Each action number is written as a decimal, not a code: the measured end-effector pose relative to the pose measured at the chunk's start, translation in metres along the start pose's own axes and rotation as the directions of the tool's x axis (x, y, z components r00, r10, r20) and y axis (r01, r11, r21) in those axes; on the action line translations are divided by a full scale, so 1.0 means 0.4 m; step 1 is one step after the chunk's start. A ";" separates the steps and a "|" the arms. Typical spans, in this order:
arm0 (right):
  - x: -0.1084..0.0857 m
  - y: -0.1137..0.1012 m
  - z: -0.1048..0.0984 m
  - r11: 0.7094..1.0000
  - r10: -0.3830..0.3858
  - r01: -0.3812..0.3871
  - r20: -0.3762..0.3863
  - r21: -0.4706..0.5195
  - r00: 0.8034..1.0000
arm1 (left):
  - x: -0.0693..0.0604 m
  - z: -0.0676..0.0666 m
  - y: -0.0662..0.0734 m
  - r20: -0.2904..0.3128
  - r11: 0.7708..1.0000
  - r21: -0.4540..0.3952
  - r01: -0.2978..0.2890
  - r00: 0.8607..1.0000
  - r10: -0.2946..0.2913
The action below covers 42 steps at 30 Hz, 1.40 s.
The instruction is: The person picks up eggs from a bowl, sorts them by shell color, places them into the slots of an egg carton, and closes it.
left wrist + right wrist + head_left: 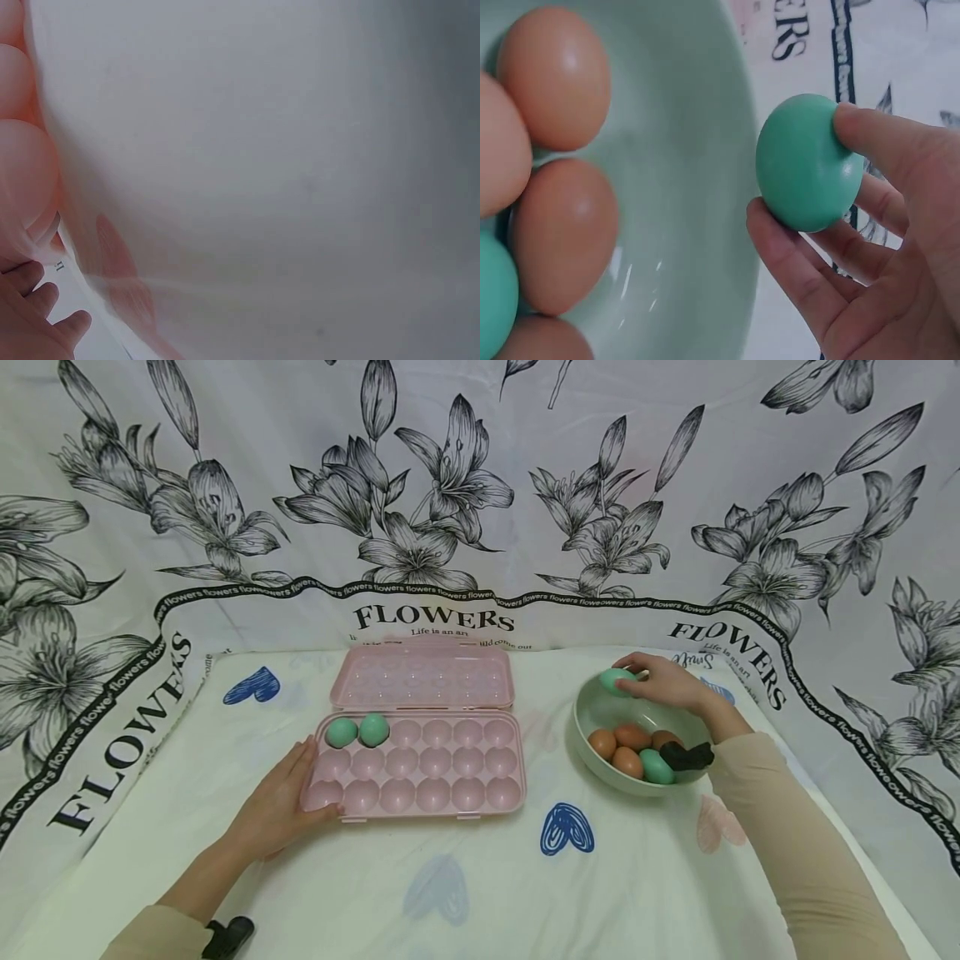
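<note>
A white heart-print cloth [495, 902] meets a flower-printed sheet [525, 527] behind. The left hand [273, 797] rests, fingers loosely extended, against a pink egg box [435, 762] lying lengthwise left to right. Rightward, the right hand [667, 681] pinches a green egg [804, 165] at the bowl's [615, 716] far rim, long axis roughly sideways.

One pair of sleeves, matching, plain beige. Right sleeve [802, 843]: was close-fitting, lightly creased along the forearm, and ended near the wrist. Left sleeve [153, 935]: only its lower end showed, in the same beige, stopping short of the wrist. Right wrist fitting [686, 756]: was black, irregular in outline, and jutted past the sleeve's end. Left wrist fitting [228, 937]: was black, with a rounded end. Hands, two: were bare.
</note>
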State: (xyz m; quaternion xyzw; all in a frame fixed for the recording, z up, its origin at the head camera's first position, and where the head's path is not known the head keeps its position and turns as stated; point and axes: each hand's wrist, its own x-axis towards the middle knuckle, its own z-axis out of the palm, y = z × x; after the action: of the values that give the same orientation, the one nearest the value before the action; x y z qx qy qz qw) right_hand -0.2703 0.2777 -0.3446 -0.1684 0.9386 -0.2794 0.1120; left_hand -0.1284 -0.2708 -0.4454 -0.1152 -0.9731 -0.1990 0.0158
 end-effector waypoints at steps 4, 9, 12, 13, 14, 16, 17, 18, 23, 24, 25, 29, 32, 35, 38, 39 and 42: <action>0.005 -0.028 -0.001 0.999 -0.032 0.032 -0.001 0.012 0.999 | -0.002 -0.002 0.000 0.003 1.000 -0.003 0.005 1.000 -0.005; 0.016 -0.066 0.005 0.998 -0.055 0.055 -0.001 0.032 0.999 | -0.005 -0.005 0.001 0.006 1.000 -0.009 0.007 1.000 -0.007; 0.027 -0.086 0.011 0.997 -0.062 0.062 -0.003 0.052 0.998 | -0.006 -0.005 0.001 0.006 1.000 -0.010 0.008 1.000 -0.008; 0.032 -0.093 0.013 0.996 -0.066 0.066 -0.004 0.064 0.998 | -0.006 -0.005 0.001 0.006 1.000 -0.010 0.008 1.000 -0.008; 0.037 -0.100 0.016 0.995 -0.071 0.071 -0.005 0.075 0.997 | -0.006 -0.005 0.001 0.005 1.000 -0.009 0.007 1.000 -0.007; 0.046 -0.115 0.023 0.992 -0.081 0.080 -0.001 0.100 0.997 | -0.006 -0.005 0.001 0.003 1.000 -0.009 0.007 1.000 -0.007; 0.050 -0.122 0.027 0.990 -0.082 0.082 0.001 0.114 0.997 | -0.006 -0.004 0.001 0.002 1.000 -0.009 0.006 1.000 -0.006; 0.055 -0.131 0.031 0.989 -0.087 0.086 0.003 0.122 0.996 | -0.006 -0.004 0.001 0.000 1.000 -0.008 0.005 1.000 -0.005; 0.080 -0.174 0.053 0.989 -0.096 0.093 0.017 0.110 0.995 | -0.005 -0.001 0.000 -0.008 1.000 -0.008 -0.003 1.000 0.003; 0.085 -0.182 0.059 0.990 -0.101 0.098 0.019 0.104 0.995 | -0.005 -0.001 0.000 -0.008 1.000 -0.007 -0.003 1.000 0.003; 0.091 -0.191 0.065 0.989 -0.102 0.099 0.024 0.107 0.995 | -0.005 -0.001 0.000 -0.006 1.000 -0.007 -0.002 1.000 0.002; 0.114 -0.223 0.091 0.986 -0.125 0.119 0.043 0.120 0.991 | -0.006 0.000 0.000 -0.006 1.000 -0.005 -0.003 1.000 0.002; 0.131 -0.245 0.113 0.980 -0.148 0.139 0.056 0.140 0.987 | -0.005 0.000 0.000 -0.011 1.000 -0.005 -0.005 1.000 0.005; 0.145 -0.268 0.135 0.972 -0.176 0.164 0.063 0.169 0.982 | -0.004 0.001 -0.001 -0.012 1.000 -0.003 -0.006 1.000 0.006; 0.157 -0.290 0.156 0.964 -0.206 0.190 0.068 0.188 0.976 | -0.002 0.002 -0.003 -0.007 1.000 -0.004 -0.004 1.000 0.004; 0.162 -0.295 0.163 0.961 -0.212 0.195 0.071 0.195 0.975 | -0.001 0.002 -0.003 -0.006 1.000 -0.004 -0.003 1.000 0.003; 0.176 -0.308 0.183 0.950 -0.242 0.220 0.075 0.222 0.967 | -0.001 0.003 -0.004 -0.003 1.000 -0.002 0.001 1.000 -0.001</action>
State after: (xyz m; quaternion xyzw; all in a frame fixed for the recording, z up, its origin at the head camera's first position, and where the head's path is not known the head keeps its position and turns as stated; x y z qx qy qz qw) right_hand -0.2813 0.1186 -0.3436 -0.2782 0.8703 -0.3803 0.1431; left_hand -0.1284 -0.2718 -0.4471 -0.1146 -0.9729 -0.2002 0.0169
